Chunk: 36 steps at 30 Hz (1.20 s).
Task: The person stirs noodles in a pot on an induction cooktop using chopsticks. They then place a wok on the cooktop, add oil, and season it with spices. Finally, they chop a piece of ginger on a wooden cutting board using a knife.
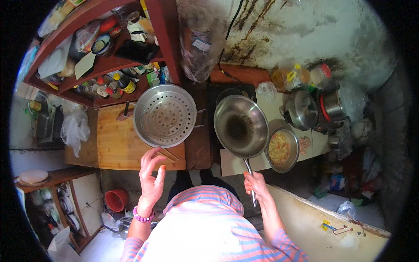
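Observation:
My right hand (256,186) grips the metal handle of a steel wok (241,126), which is tilted above the dark stove and has a darkened middle. Just below the rim of a metal steamer pot with a perforated bottom (165,115), my left hand (152,173) is raised with its fingers apart. The steamer stands over the right part of a wooden cutting board (114,140). A pair of chopsticks (169,155) lies on the board near my left fingertips. To the right of the wok, a metal bowl (294,157) holds shredded food.
A red-brown shelf (114,70) with bottles and dishes rises at the back left. A lidded metal pot (303,109) and plastic-wrapped jars (296,74) stand at the right. A red bucket (117,199) is on the floor, lower left. A pale panel edge (304,200) lies beside my right arm.

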Each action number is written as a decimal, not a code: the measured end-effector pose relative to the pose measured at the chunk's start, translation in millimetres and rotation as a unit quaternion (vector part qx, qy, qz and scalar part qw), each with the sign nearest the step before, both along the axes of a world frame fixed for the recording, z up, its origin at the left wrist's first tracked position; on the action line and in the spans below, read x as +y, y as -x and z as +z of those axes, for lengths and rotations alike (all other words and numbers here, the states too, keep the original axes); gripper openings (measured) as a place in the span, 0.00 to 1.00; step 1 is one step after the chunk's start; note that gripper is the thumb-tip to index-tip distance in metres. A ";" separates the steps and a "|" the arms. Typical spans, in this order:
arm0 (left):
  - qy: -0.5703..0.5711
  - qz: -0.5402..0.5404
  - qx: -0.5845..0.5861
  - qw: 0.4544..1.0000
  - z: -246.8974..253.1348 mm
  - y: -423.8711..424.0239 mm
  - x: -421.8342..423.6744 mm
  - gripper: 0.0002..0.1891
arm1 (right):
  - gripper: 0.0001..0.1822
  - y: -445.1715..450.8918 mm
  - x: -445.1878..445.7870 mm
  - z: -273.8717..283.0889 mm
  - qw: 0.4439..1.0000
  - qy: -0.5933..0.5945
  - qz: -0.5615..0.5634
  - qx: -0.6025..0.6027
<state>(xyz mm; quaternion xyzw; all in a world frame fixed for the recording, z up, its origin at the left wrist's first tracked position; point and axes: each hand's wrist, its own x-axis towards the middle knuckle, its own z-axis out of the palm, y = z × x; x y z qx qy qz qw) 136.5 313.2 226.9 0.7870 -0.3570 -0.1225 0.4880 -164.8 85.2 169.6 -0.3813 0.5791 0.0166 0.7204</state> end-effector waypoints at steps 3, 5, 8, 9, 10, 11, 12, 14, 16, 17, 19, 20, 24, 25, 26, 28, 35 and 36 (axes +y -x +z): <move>0.003 -0.008 -0.003 1.000 6.1 0.3 -4.2 0.13 | 0.17 -16.6 -7.9 -0.1 0.999 0.021 -0.019 -0.029; 0.001 -0.008 -0.003 1.000 7.7 1.7 -5.4 0.13 | 0.16 -13.9 -21.7 1.1 0.998 0.019 -0.045 -0.047; -0.004 0.000 0.003 1.000 5.4 4.9 -1.2 0.12 | 0.16 5.3 -34.4 3.3 0.997 0.072 -0.034 -0.007; -0.005 0.003 0.004 1.000 3.5 6.2 -0.2 0.12 | 0.16 11.3 -32.0 5.3 0.996 0.084 -0.024 0.009; -0.005 0.006 0.006 1.000 1.5 7.0 0.1 0.12 | 0.17 18.5 -26.9 8.6 0.995 0.096 -0.014 0.024; -0.005 0.006 0.007 1.000 -0.8 7.5 -0.1 0.12 | 0.17 25.1 -21.5 11.8 0.993 0.109 -0.003 0.039; -0.005 0.006 0.009 1.000 -2.5 7.6 0.3 0.12 | 0.17 27.4 -14.3 15.3 0.995 0.089 -0.013 0.045; -0.007 0.000 0.012 1.000 -2.4 8.2 -1.1 0.11 | 0.17 29.8 3.0 11.1 0.998 0.055 -0.025 0.027; -0.009 -0.014 0.015 1.000 0.6 7.5 -6.3 0.10 | 0.18 20.3 15.8 0.3 0.999 0.029 -0.032 -0.012; -0.006 -0.019 0.013 1.000 1.6 6.8 -9.1 0.10 | 0.18 11.0 18.5 -8.7 0.999 0.047 -0.020 -0.016; 0.000 -0.029 0.009 1.000 6.4 6.0 -12.6 0.10 | 0.17 -12.6 12.3 -17.4 0.996 0.088 -0.018 -0.014; 0.000 -0.030 0.007 1.000 9.0 6.5 -12.4 0.10 | 0.17 -20.8 4.2 -17.7 0.994 0.108 -0.027 -0.010; 0.003 -0.016 0.000 1.000 10.0 7.4 -7.0 0.11 | 0.17 -20.8 -32.1 -10.7 0.983 0.175 -0.045 0.018; 0.002 -0.009 0.000 1.000 7.9 8.3 -3.9 0.12 | 0.17 -15.8 -38.7 -3.0 0.981 0.188 -0.046 0.020; 0.003 -0.004 0.007 1.000 6.3 8.9 -1.3 0.12 | 0.17 -9.8 -41.6 1.1 0.980 0.192 -0.035 0.037; 0.003 0.008 0.022 1.000 1.0 12.1 3.0 0.12 | 0.17 1.9 -36.6 3.6 0.980 0.185 -0.020 0.065; 0.005 -0.001 0.019 1.000 3.6 18.5 -0.4 0.12 | 0.14 -6.9 -15.1 -32.6 0.993 0.108 -0.004 0.035; -0.002 -0.007 0.010 1.000 7.9 18.0 -1.5 0.11 | 0.15 -17.6 -22.3 -43.0 0.992 0.122 0.004 0.032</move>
